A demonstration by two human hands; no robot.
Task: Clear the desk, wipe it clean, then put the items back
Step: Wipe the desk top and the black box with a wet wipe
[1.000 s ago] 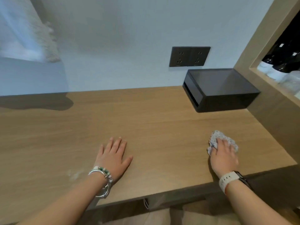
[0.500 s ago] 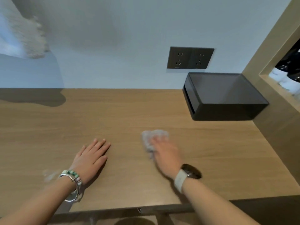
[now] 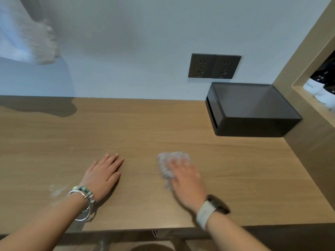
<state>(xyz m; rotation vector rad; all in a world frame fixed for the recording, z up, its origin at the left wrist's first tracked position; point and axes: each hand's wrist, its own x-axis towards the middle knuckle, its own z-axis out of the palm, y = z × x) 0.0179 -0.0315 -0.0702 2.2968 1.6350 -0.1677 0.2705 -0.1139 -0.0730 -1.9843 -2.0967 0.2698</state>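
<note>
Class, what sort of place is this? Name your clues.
Probably a hotel room or home study corner: a wooden desk against the wall, a double wall socket above it, bottles in a side niche.

Cloth (image 3: 170, 163): pale grey, crumpled, outline blurred; lies on the desk front of centre, its near part under the fingers of the right hand (image 3: 186, 180), which press on it.
Desk (image 3: 163, 127): light wood grain, flat top; whitish smudge (image 3: 57, 190) on the surface near the front left.
Box (image 3: 253, 113): dark grey, rectangular, open-topped, upright; sits in the desk's rear right corner by the wall, well apart from the cloth.
</note>
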